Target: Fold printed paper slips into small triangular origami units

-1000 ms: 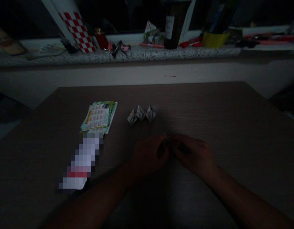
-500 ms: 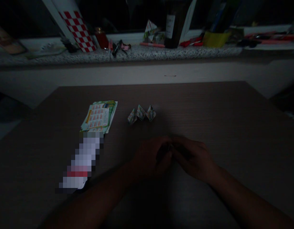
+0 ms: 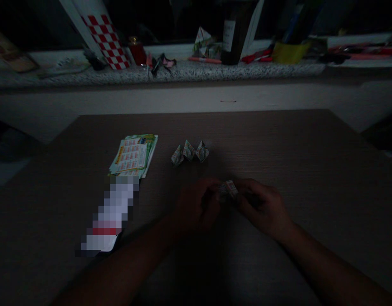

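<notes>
A small folded piece of printed paper [image 3: 229, 189] is held between my two hands above the table. My left hand [image 3: 197, 206] pinches its left side, fingers closed. From the other side, the fingertips of my right hand [image 3: 264, 206] grip its right edge. The picture is dark, so the folds are hard to make out. Beyond my hands, three small folded paper shapes [image 3: 188, 151] with pointed tops stand in a row on the table. To their left lies a stack of green and white printed slips [image 3: 132, 156].
A phone-like object [image 3: 111, 216], its face blurred out, lies left of my left forearm. Along the back, a speckled stone sill [image 3: 189, 73] holds a red-checkered cylinder [image 3: 108, 42], a dark bottle [image 3: 229, 38], a yellow container [image 3: 289, 52] and various small items.
My hands have drawn slightly apart, and the folded paper between them now shows, where it was mostly hidden by fingers before. The row of paper shapes and the stack stay put.
</notes>
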A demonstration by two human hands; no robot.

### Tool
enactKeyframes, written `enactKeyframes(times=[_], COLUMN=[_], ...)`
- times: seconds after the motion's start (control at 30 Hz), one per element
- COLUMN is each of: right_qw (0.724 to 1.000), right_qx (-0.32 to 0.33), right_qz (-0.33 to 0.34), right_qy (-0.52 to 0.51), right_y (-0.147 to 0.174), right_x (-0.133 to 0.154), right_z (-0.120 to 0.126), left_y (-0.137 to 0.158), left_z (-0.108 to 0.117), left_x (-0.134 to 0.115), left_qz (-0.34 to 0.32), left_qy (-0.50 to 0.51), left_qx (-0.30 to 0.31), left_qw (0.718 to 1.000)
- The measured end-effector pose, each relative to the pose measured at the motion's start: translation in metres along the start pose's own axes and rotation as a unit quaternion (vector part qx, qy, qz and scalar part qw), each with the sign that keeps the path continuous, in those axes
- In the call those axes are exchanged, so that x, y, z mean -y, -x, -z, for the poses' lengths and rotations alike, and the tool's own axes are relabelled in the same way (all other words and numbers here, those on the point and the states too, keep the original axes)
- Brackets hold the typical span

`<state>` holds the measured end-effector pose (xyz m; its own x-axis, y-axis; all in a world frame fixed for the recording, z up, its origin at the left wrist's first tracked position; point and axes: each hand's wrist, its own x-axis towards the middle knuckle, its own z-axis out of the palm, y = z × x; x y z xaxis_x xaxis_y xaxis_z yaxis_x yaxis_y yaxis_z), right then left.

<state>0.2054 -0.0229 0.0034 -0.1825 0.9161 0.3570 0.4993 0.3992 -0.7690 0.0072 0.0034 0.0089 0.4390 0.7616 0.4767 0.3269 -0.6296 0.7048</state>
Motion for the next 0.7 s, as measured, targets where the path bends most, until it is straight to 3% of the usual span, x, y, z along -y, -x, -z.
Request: enactKeyframes(times=[0.1,0.23,0.37,0.7], right_qw=[0.998,0.988,0.975,0.933], right_qx=[-0.019,-0.006,0.005,-0.019], right_qz=[-0.036,-0.067,-0.105,-0.169], right_qy=[-0.049,-0.138,-0.197,-0.318], right_y=[0.0,-0.001,-0.003,-0.006], right_x=[-0.003,-0.004,-0.002,0.001], right_z=[-0.001,-0.004,-0.007,-0.008], left_y=[-0.006,-0.014,-0.014,-0.013], left_z=[0.002,0.001,-0.002,-0.004], left_x=[0.004,0.006,0.007,0.006], left_qz=[0.134,0.237,0.286,0.321], left_qy=[0.021,0.132,0.196,0.21], left_qx=[-0.049,0.021,0.063,0.051], left_qw=[0.99,0.962,0.936,0.922])
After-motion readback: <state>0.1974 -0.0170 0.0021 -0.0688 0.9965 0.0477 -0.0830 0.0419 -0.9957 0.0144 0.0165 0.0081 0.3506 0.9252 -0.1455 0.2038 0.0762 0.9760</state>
